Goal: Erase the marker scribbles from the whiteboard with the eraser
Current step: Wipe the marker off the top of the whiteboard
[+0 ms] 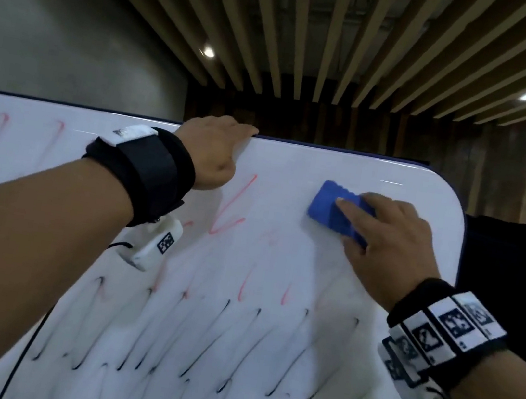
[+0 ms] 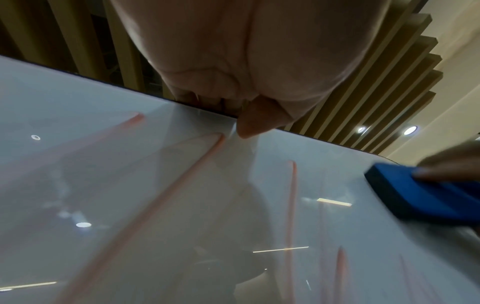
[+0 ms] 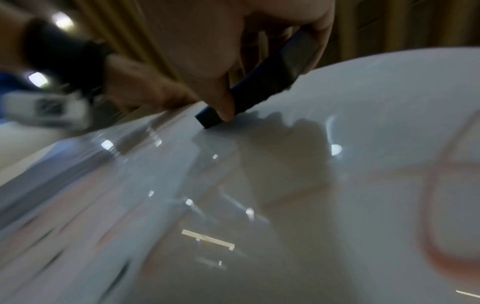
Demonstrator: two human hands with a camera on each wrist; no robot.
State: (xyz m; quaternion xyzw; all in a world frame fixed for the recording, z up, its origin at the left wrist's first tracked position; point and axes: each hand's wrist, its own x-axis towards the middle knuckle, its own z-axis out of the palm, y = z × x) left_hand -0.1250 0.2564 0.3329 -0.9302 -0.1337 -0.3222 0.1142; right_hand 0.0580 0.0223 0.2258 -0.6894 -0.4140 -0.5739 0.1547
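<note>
Eraser (image 1: 338, 212): light, soft block, best gripped by its long edges; right hand (image 1: 387, 248) presses it flat, left hand (image 1: 213, 154) hooks whiteboard (image 1: 278, 270) top.

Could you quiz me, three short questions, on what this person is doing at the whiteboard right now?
1. True or false: the left hand grips the top edge of the whiteboard.
2. Which hand holds the blue eraser: A the left hand, B the right hand, C neither?
3. Fill in: the row of strokes low on the board is black; the strokes between the two hands are ____.

Key
1. True; its fingers curl over the edge.
2. B; it presses the eraser flat near the board's upper right corner.
3. Red.
</note>
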